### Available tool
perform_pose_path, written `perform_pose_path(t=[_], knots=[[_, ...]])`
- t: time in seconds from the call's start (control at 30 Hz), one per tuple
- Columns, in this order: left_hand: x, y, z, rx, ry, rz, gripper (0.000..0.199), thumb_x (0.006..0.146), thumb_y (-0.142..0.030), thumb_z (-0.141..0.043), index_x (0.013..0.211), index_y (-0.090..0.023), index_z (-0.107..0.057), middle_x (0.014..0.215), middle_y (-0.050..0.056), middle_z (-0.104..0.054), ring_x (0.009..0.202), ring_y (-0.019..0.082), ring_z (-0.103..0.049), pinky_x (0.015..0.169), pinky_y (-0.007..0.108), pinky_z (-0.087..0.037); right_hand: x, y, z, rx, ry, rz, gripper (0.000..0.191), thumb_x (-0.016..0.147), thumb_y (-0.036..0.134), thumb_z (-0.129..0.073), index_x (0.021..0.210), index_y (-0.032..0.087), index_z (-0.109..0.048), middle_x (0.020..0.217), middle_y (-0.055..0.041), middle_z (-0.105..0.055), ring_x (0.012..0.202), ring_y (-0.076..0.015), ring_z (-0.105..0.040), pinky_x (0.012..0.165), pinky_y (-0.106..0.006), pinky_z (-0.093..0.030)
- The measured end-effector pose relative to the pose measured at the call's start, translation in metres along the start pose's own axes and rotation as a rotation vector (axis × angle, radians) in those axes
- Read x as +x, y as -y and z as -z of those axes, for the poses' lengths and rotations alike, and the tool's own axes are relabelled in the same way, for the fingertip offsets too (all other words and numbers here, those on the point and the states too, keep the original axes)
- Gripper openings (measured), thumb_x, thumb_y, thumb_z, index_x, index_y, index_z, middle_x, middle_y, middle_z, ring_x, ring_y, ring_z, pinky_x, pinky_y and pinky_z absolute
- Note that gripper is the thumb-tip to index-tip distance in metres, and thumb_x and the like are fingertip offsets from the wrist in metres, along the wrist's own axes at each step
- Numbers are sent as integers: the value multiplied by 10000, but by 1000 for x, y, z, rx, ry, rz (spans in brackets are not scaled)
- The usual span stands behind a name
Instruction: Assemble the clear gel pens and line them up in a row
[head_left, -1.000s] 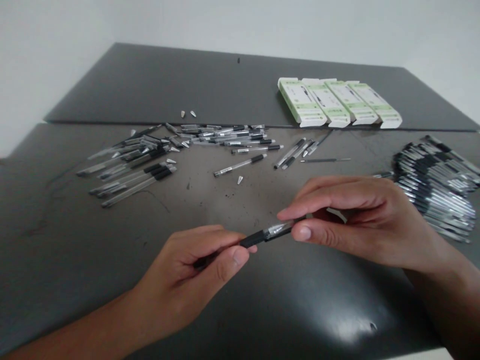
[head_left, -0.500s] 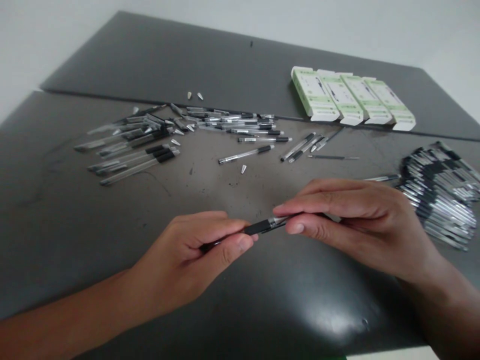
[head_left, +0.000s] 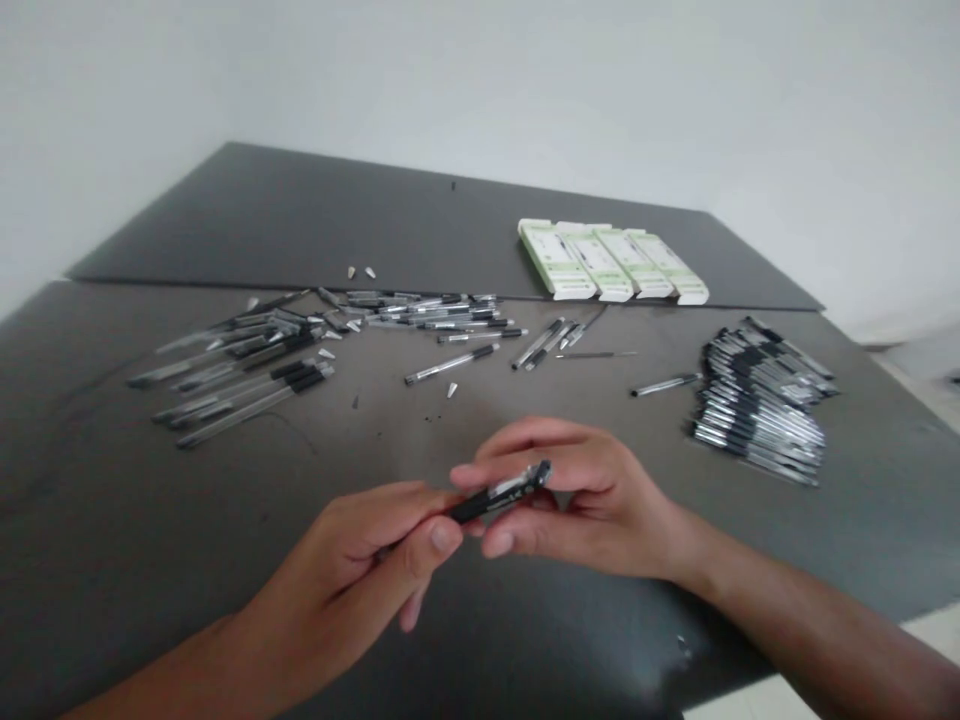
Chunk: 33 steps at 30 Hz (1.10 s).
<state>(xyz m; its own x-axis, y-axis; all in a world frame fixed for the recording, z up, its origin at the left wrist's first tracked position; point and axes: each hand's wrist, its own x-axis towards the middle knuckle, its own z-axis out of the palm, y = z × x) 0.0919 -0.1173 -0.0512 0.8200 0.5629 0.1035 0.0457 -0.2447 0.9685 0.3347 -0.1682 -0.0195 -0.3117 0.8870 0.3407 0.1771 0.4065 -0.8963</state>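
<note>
My left hand (head_left: 375, 560) is closed round a black and clear pen (head_left: 499, 495), thumb on top, at the middle front. Whether more than one pen is in that grip I cannot tell. The pen's far end points to the right and slightly up, in front of my right hand (head_left: 577, 495). The thumb and fingers of my right hand are apart, above and below the pen. Behind the hands, a single pen (head_left: 451, 365) and a small silver cone tip (head_left: 452, 390) lie on the dark table (head_left: 180, 560).
Clear and black pens (head_left: 240, 405) lie loosely at the left, with more pens (head_left: 435, 312) behind the middle. On the right is a dense stack of pens (head_left: 765, 410), a lone pen (head_left: 666, 385) beside it. Green and white boxes (head_left: 611, 262) lie in a row at the back.
The view has tilted up and shifted right. My right hand has moved in toward my left, its fingers now spread, and the pen's end shows between them.
</note>
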Motion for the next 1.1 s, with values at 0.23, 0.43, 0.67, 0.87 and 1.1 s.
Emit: perform_pose_path(t=[0.23, 0.43, 0.67, 0.87, 1.1], knots=[[-1, 16, -5, -125, -42, -12, 291, 1087, -493, -629, 1160, -273, -805, 875, 16, -811, 738, 143, -774, 682, 191, -600, -15, 33, 2, -59, -70, 27, 145, 1115, 262, -587, 1215, 214, -680, 1237, -90, -807, 1240, -201, -728, 1122, -428, -555], [-2, 21, -5, -170, -62, 3, 310, 1041, -496, -713, 1290, -332, -797, 1023, 46, -816, 850, 170, -807, 746, 204, -634, -123, 65, 75, -540, -237, -271, 161, 1136, 326, -525, 1161, 255, -667, 963, -30, -782, 858, -175, -755, 782, -302, -602], [2, 19, -1, -28, -18, -103, 305, 1064, -527, -661, 1182, -316, -847, 1020, 70, -783, 833, 157, -762, 735, 199, -628, -206, 54, 131, -1146, -190, -387, 230, 1031, 424, -698, 1127, 285, -854, 1034, -69, -829, 942, -264, -764, 829, -391, -600], [4, 16, 0, 32, 25, -145, 319, 1089, -527, -613, 1165, -326, -849, 1001, 59, -734, 822, 144, -729, 733, 197, -614, -214, 29, 129, -1233, -266, -357, 247, 1049, 379, -669, 1141, 249, -857, 1039, -92, -833, 947, -274, -763, 878, -432, -609], [2, 18, 0, 36, 26, -133, 329, 1085, -538, -616, 1154, -318, -851, 1017, 59, -713, 828, 142, -709, 754, 203, -601, -205, 5, 128, -1253, -338, -294, 235, 1058, 347, -661, 1179, 274, -848, 1114, -73, -834, 1016, -265, -757, 936, -428, -604]])
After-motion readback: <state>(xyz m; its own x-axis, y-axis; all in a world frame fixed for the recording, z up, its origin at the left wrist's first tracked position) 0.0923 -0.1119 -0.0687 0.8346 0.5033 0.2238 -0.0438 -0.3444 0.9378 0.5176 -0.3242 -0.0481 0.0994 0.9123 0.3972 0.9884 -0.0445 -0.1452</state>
